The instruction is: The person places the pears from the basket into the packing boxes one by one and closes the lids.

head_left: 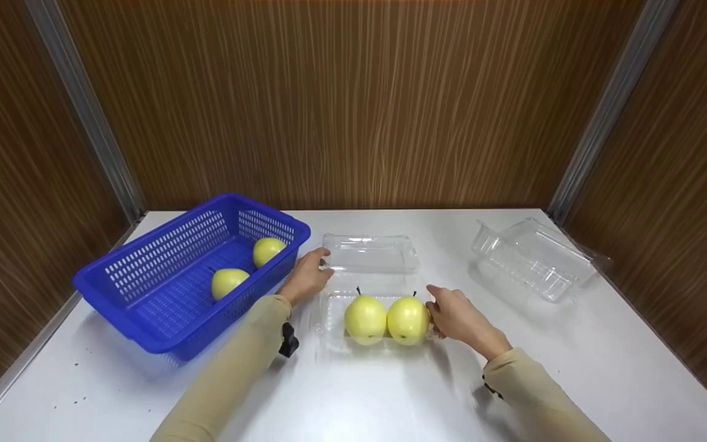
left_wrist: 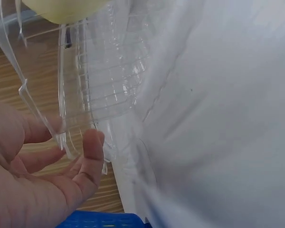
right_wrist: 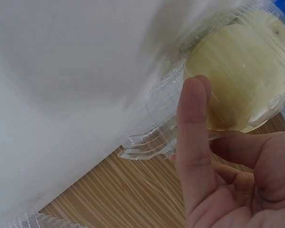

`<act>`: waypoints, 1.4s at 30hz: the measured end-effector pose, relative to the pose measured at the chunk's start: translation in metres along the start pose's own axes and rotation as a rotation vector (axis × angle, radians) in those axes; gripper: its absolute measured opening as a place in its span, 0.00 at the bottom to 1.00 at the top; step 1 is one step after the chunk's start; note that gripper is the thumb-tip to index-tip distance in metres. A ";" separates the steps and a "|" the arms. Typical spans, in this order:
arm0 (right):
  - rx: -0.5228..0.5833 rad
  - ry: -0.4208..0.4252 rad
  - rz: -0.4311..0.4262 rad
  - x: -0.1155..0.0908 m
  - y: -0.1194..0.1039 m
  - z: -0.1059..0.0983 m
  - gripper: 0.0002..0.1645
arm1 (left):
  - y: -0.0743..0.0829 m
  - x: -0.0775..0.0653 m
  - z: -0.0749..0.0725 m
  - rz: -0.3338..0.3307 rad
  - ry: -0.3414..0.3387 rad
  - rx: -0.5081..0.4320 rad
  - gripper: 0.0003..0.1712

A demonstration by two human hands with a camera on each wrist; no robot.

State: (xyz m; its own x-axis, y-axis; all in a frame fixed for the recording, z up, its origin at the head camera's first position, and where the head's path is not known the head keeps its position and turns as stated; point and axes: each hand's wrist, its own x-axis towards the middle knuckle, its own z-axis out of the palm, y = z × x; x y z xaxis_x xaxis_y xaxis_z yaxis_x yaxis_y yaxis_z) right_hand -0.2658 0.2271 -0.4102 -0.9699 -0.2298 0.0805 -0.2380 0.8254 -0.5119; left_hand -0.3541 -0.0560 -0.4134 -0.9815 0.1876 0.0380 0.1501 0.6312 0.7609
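Note:
A clear plastic clamshell container (head_left: 338,334) lies open on the white table, its lid (head_left: 369,255) folded back toward the far wall. Two yellow-green apples (head_left: 365,319) (head_left: 407,320) sit side by side in its base, stems up. At the lid's left edge, my left hand (head_left: 307,279) has thumb and fingers curled round the thin plastic, which shows between them in the left wrist view. My right hand (head_left: 461,319) is at the base's right side, beside the right apple. Its index finger (right_wrist: 194,128) is straight against the clear wall; the thumb (right_wrist: 240,148) lies near the apple.
A blue perforated basket (head_left: 163,341) stands at the left, with two more apples (head_left: 229,282) (head_left: 267,250) inside. Another open clear container (head_left: 531,261) rests at the right near the side wall. Brown wood-grain panels (head_left: 341,104) enclose the table's back and sides.

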 end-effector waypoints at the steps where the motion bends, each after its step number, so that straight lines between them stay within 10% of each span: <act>1: -0.004 0.002 -0.001 0.000 0.000 0.000 0.27 | -0.001 0.000 0.000 -0.007 -0.001 -0.011 0.28; 17: 0.053 -0.020 0.000 0.000 -0.002 0.004 0.25 | -0.006 -0.003 -0.003 0.068 0.111 -0.006 0.44; 31: 0.144 -0.052 0.046 0.001 0.004 0.000 0.29 | -0.007 -0.012 -0.005 0.142 0.139 -0.050 0.22; 42: 0.420 -0.159 0.112 0.000 0.019 -0.012 0.35 | -0.014 -0.033 -0.005 0.153 0.141 -0.043 0.19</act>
State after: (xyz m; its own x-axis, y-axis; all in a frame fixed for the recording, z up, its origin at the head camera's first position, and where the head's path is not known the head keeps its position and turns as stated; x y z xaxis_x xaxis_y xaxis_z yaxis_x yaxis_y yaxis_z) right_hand -0.2712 0.2487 -0.4095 -0.9607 -0.2545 -0.1105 -0.0590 0.5765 -0.8150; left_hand -0.3240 -0.0751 -0.4217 -0.9549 0.1702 0.2434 0.2969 0.5702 0.7660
